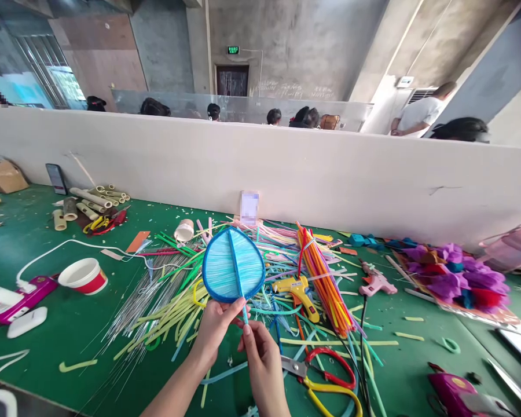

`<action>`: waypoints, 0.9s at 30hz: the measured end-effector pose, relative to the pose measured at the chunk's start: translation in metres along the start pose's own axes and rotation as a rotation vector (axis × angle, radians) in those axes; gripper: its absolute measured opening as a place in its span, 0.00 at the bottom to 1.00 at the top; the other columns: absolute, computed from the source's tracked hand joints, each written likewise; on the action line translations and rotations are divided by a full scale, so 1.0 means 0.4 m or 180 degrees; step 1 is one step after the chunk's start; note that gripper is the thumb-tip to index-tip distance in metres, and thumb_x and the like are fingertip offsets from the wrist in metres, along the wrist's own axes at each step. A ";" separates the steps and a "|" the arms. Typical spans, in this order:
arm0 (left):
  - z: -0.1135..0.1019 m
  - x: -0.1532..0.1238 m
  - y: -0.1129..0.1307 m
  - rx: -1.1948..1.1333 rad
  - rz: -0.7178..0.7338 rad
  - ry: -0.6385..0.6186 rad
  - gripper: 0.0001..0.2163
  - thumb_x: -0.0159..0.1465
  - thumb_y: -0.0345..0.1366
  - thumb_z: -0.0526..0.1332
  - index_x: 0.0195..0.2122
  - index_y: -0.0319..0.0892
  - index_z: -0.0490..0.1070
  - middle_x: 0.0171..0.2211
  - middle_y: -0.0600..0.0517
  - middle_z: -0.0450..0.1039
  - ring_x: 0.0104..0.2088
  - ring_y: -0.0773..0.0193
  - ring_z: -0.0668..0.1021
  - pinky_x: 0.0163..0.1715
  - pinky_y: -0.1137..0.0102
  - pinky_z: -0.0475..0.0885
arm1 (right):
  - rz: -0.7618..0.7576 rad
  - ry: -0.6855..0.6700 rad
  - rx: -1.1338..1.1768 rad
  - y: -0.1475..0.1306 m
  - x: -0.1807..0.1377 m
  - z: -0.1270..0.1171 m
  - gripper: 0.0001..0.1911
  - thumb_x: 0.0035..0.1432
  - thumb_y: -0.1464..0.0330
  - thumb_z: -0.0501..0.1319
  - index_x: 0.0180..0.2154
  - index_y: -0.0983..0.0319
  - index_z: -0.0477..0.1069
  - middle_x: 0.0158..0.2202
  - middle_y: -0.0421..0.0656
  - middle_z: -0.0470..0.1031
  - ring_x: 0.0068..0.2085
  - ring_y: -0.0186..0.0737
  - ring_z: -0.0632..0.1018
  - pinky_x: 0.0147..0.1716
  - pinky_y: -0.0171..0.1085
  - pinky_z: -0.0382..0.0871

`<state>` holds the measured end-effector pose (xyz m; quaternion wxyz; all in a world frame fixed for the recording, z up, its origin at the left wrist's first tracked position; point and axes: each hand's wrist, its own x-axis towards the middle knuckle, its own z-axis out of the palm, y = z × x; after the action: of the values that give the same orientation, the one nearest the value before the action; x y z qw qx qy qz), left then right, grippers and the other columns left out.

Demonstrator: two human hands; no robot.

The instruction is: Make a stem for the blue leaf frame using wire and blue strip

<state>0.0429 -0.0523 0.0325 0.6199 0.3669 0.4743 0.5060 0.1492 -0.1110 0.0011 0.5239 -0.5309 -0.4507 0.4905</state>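
A leaf-shaped blue craft piece [219,266], edged in dark blue with pale blue threads across it and a lighter blue midrib, is held upright over the table. My left hand [217,324] pinches its stem just under the leaf's base. Lower on the same stem, the thumb and fingers of my right hand [260,350] are closed. Scissors [330,379] with red and yellow handles lie right beside my right hand. Behind the leaf sit a yellow glue gun [298,294] and a bundle of orange pipe cleaners [323,278].
Yellow-green pipe cleaners [169,315] and thin wires [132,310] spread left of my hands. A paper cup [83,276] and a purple power strip [28,298] stand farther left. At right are a pink glue gun [377,281] and purple felt-like pieces [454,281]. A white partition [178,165] closes the back.
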 end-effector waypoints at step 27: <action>-0.143 0.083 0.007 0.0380 -0.0372 -0.0100 0.13 0.58 0.45 0.69 0.24 0.41 0.75 0.24 0.50 0.75 0.27 0.61 0.75 0.27 0.71 0.69 | -0.0095 -0.0420 -0.0743 0.035 0.000 -0.052 0.17 0.65 0.55 0.58 0.36 0.59 0.78 0.34 0.48 0.78 0.33 0.42 0.77 0.32 0.36 0.69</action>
<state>-0.0115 -0.0208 0.0120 0.6328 0.3829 0.5144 0.4340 0.1693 -0.1139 -0.0137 0.4350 -0.5481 -0.5461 0.4606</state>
